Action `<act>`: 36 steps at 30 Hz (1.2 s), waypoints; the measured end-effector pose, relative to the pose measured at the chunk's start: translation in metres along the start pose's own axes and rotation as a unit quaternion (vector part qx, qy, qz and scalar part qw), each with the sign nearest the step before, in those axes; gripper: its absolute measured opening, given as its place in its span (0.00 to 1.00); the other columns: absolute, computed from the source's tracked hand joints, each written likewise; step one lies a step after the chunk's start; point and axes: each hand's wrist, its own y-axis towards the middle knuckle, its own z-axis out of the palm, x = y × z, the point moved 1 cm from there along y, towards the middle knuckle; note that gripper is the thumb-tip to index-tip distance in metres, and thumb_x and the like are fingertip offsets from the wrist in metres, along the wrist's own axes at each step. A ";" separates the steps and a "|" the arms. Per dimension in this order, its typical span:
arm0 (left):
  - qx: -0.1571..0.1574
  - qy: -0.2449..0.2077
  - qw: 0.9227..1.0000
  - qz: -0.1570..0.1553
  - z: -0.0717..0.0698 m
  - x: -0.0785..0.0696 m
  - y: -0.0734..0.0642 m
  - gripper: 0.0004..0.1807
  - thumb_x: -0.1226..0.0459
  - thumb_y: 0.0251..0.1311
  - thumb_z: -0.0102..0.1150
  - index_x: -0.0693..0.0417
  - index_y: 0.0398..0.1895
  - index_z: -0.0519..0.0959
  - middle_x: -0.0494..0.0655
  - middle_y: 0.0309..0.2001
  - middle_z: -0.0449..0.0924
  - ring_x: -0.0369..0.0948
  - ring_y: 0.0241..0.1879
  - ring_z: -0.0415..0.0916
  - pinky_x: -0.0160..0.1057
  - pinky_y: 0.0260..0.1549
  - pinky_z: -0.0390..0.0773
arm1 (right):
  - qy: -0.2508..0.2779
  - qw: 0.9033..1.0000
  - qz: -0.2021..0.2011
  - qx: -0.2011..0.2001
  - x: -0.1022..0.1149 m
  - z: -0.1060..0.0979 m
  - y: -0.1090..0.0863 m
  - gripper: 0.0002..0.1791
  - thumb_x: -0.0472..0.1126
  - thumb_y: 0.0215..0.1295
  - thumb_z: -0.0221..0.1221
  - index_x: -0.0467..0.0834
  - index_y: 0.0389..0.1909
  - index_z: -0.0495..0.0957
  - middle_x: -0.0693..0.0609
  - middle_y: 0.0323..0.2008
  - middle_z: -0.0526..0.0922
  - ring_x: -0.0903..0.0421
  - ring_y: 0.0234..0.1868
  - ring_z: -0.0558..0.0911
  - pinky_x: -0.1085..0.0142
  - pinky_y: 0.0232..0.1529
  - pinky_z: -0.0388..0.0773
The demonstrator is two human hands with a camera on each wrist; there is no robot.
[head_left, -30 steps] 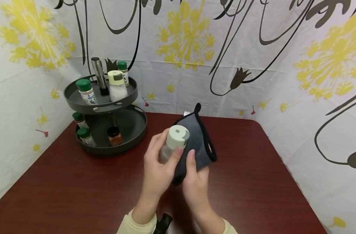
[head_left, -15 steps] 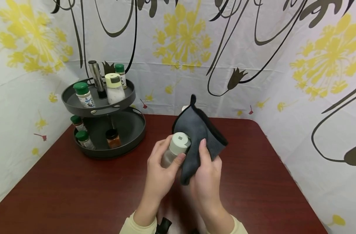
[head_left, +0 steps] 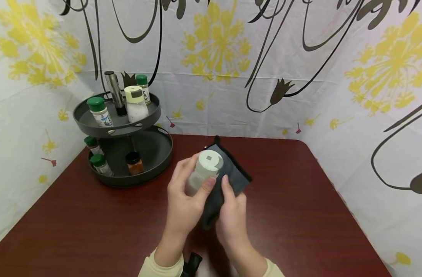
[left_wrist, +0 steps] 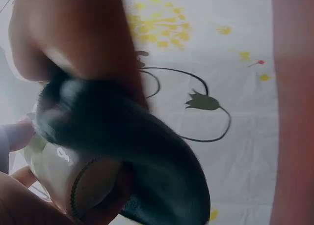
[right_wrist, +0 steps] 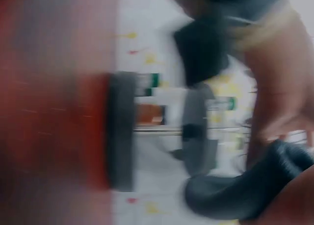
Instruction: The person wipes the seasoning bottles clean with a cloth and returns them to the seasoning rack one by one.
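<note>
My left hand grips a clear shaker bottle with a pale green-white cap, tilted above the table. In my right hand is a dark grey cloth with black edging and a small loop, pinched under the thumb and pressed against the bottle's right side. The left wrist view shows the cloth folded over the bottle. Fingers behind the cloth are hidden in the head view. The right wrist view is blurred, with part of the cloth at lower right.
A two-tier dark grey rack stands at the back left of the brown table. On its tiers are several spice jars, a white-filled shaker and a metal cylinder. A patterned curtain hangs behind.
The right hand and cloth swung right and up, then came back left and down along the bottle. My left hand shifted slightly, still gripping the bottle.
</note>
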 end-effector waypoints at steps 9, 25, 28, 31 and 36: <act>0.026 -0.018 0.999 -0.020 0.008 0.010 -0.005 0.32 0.66 0.64 0.74 0.40 0.72 0.79 0.44 0.61 0.81 0.41 0.59 0.78 0.41 0.59 0.78 | 0.047 0.992 -0.119 0.001 0.036 0.008 -0.008 0.28 0.51 0.85 0.51 0.37 0.74 0.68 0.47 0.67 0.79 0.54 0.68 0.80 0.66 0.65 0.80; 0.018 -0.014 0.999 -0.037 0.002 0.011 -0.001 0.31 0.66 0.68 0.70 0.46 0.74 0.77 0.45 0.62 0.80 0.41 0.58 0.78 0.41 0.60 0.79 | -0.040 0.999 -0.014 0.027 0.025 0.001 0.008 0.26 0.54 0.85 0.50 0.38 0.68 0.75 0.50 0.52 0.87 0.57 0.52 0.87 0.65 0.54 0.84; 0.032 -0.034 0.998 -0.037 0.005 0.013 -0.003 0.31 0.66 0.68 0.70 0.47 0.74 0.76 0.46 0.62 0.80 0.40 0.60 0.78 0.37 0.62 0.78 | -0.031 0.997 -0.070 0.027 0.045 0.007 0.006 0.25 0.50 0.86 0.49 0.37 0.70 0.74 0.48 0.57 0.85 0.55 0.59 0.84 0.66 0.58 0.82; 0.032 -0.038 0.999 -0.016 0.006 0.013 -0.004 0.31 0.68 0.68 0.70 0.48 0.73 0.77 0.48 0.61 0.81 0.40 0.59 0.79 0.36 0.61 0.78 | -0.025 0.991 -0.129 0.002 0.041 0.010 0.001 0.24 0.48 0.86 0.49 0.36 0.70 0.74 0.48 0.58 0.84 0.55 0.60 0.83 0.66 0.60 0.82; 0.014 -0.018 1.000 0.020 0.004 0.009 -0.001 0.29 0.68 0.68 0.69 0.48 0.73 0.77 0.47 0.59 0.81 0.40 0.57 0.79 0.38 0.57 0.81 | -0.027 0.987 -0.160 -0.014 0.001 0.004 -0.003 0.25 0.50 0.86 0.49 0.37 0.70 0.72 0.48 0.59 0.85 0.54 0.60 0.85 0.65 0.61 0.82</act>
